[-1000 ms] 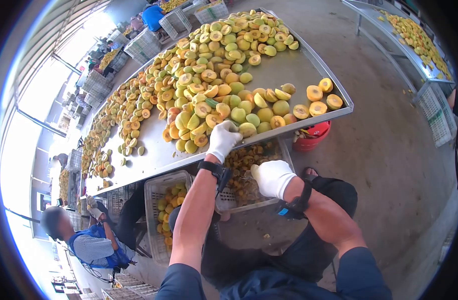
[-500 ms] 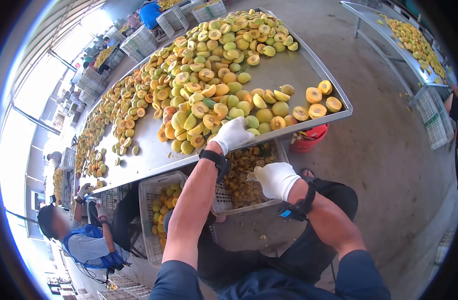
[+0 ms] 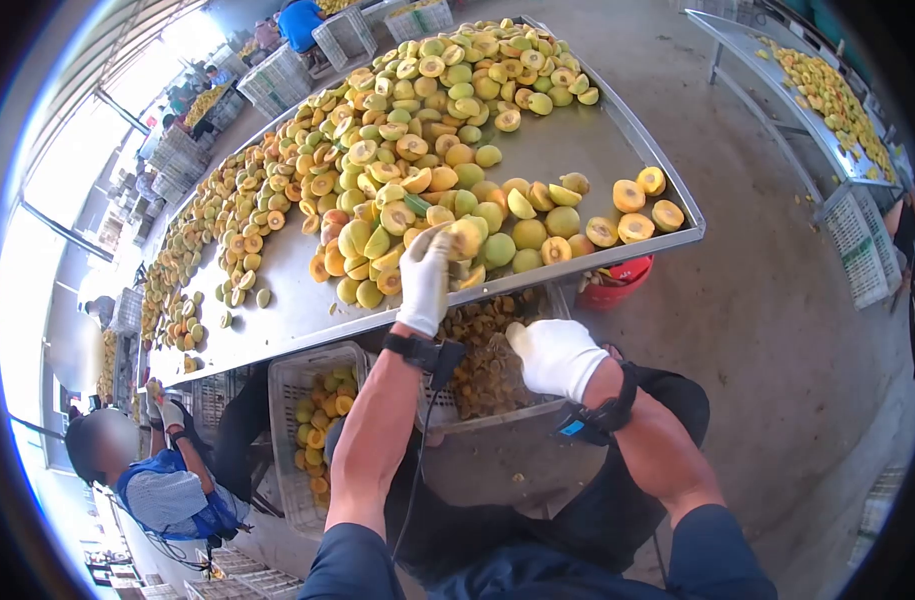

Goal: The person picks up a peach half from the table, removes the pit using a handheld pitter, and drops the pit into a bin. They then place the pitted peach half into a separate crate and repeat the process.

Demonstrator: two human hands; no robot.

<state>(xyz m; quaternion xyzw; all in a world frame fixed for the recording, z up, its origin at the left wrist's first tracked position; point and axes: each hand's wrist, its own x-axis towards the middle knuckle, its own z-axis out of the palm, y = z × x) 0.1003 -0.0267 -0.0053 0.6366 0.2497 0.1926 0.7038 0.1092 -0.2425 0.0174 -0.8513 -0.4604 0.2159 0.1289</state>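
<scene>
Fruit (image 3: 464, 238) in left hand (image 3: 424, 280) at table (image 3: 577, 140) rim; right hand (image 3: 555, 355) over crate (image 3: 477, 415).

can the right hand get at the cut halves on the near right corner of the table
Probably yes: the right hand hangs over the crate just below the table rim, and nothing lies between it and those halves.

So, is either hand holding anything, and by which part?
Left hand grips a fruit, fingers round its side. Right hand: fist closed, contents cannot be told.
</scene>
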